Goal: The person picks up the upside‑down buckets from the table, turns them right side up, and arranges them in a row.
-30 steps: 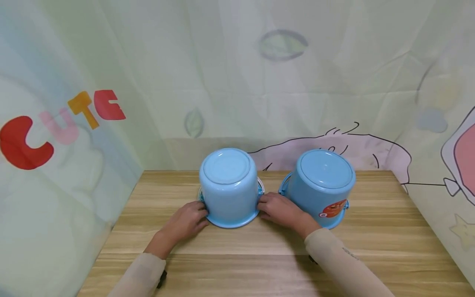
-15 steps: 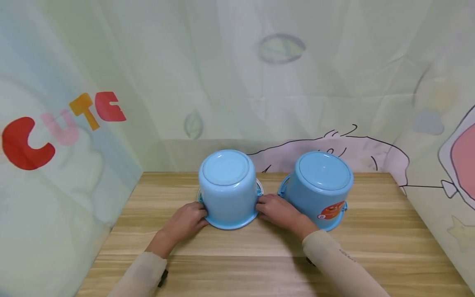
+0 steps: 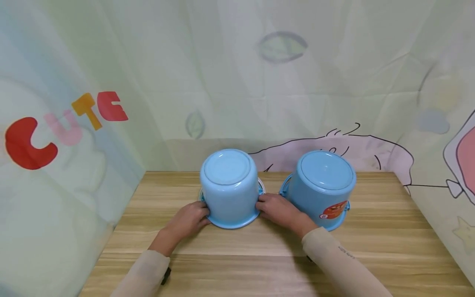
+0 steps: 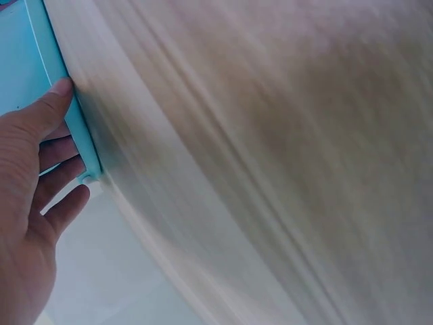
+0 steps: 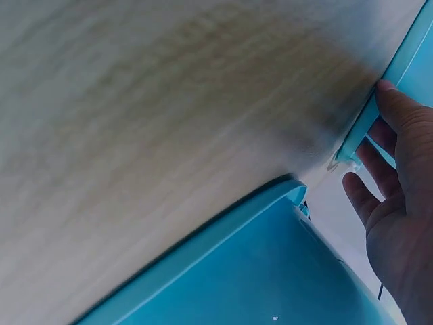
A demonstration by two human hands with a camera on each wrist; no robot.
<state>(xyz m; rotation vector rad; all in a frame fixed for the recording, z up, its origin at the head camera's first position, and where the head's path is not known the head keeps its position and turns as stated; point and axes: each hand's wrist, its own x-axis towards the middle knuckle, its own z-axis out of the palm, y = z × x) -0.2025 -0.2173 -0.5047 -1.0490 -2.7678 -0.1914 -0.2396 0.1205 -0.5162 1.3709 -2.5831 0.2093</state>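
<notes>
Pale-blue upturned bucket (image 3: pixel 230 198), inside hidden; left grip (image 3: pixel 190 218) and right grip (image 3: pixel 278 210) pinch its rim (image 3: pixel 232 226).

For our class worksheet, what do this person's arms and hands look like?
Left hand and right hand are ungloved. Left sleeve and right sleeve are pale beige; dark lettering, too small to read, marks the right. A black item shows beside each sleeve.

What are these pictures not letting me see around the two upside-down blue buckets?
- Head view: whatever is under the paler bucket and the bluer bucket; their solid walls hide it.
- Head view: fine print on the red-orange sticker, too small.
- Head view: lettering on the right sleeve, too small.
- Right wrist view: most of both buckets, cut off by picture edges.
- Left wrist view: tabletop grain, blurred.
</notes>
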